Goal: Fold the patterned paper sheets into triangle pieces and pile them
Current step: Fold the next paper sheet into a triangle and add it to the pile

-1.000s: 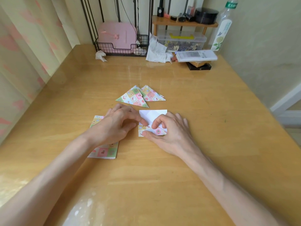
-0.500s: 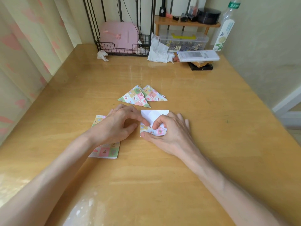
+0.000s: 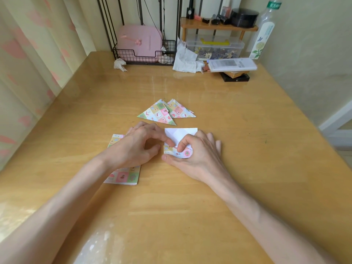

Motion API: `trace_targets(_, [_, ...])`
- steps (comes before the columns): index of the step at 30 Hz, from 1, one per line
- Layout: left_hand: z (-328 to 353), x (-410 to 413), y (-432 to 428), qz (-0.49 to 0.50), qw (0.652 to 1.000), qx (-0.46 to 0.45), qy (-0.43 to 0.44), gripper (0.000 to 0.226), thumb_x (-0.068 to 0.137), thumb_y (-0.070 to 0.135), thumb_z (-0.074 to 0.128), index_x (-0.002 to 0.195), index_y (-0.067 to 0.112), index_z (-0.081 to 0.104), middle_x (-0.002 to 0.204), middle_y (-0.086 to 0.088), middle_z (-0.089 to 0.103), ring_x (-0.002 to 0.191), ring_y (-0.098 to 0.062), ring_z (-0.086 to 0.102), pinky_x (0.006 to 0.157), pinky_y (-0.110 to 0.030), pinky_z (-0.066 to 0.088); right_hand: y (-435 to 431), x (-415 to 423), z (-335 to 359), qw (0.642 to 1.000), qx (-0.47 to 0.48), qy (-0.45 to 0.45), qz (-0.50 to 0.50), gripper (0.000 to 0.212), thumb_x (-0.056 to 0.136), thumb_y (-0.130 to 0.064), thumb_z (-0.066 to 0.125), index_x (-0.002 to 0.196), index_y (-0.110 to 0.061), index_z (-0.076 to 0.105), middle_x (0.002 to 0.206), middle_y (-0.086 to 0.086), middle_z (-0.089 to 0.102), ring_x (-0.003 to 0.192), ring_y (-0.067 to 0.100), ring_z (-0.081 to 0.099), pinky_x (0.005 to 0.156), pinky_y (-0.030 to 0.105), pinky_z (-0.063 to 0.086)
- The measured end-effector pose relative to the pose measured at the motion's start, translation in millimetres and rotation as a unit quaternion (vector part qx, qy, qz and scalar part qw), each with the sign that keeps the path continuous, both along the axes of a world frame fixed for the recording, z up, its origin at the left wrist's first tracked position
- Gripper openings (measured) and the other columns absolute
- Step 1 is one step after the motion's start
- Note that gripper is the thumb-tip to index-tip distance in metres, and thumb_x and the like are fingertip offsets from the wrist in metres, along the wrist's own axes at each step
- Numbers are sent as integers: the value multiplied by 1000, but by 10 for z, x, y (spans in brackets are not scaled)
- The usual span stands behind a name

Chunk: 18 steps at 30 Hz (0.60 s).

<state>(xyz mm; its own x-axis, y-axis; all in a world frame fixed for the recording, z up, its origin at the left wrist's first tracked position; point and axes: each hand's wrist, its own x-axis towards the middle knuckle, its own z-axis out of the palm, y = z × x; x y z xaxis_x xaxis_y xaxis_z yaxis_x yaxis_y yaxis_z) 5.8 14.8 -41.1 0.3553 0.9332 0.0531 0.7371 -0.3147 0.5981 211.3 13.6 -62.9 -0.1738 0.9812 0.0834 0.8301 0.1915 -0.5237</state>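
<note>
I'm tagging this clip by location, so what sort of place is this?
Likely a home desk in a bedroom or study: a wooden table beside a curtain, with a small wooden shelf of cosmetics, a clear storage box and a wire basket at the back.
</note>
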Motion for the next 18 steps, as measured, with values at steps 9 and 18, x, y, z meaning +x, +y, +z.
trace_targets(9, [8,-7,-4,-3,1000,-3,9,34,96,21,65,112,51,70,114,25,59,119,-3,39,112,-38,29,-23,21,-21,1000,22,1,7,46,72,-79,69,82,-36,56,96,-18,45,104,9,38,87,32,24])
trace_targets(18, [-39,-4,15,5,1000,8,14,33,79,69,61,108,55,69,111,27,57,119,-1,39,111,-41,30,7,124,40,998,22,40,38,38,74,-67,77,84,-34,61,86,-23,47,98,5,44,82,30,24])
